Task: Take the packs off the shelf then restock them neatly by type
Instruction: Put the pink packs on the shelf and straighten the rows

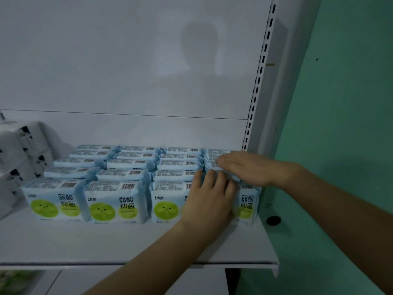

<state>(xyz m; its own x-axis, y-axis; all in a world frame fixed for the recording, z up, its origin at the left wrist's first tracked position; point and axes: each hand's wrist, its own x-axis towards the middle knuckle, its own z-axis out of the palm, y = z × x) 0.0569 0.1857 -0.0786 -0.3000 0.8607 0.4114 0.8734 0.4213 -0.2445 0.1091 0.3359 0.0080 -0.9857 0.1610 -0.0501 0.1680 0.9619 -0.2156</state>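
Observation:
Light blue packs (116, 204) with green smiling circles stand upright in several rows on the white shelf (106, 243), filling it front to back. My left hand (209, 196) lies against the front of the rightmost row, its fingers curled over the top of the front pack (247, 204). My right hand (246, 168) rests flat, fingers straight, on the tops of the packs behind it in that same row. The front pack's left half is hidden by my left hand.
White packs (19, 158) are stacked at the shelf's left end. A slotted white upright (258, 81) bounds the shelf on the right, with a green wall (340, 103) beyond. A bare strip of shelf runs along the front edge.

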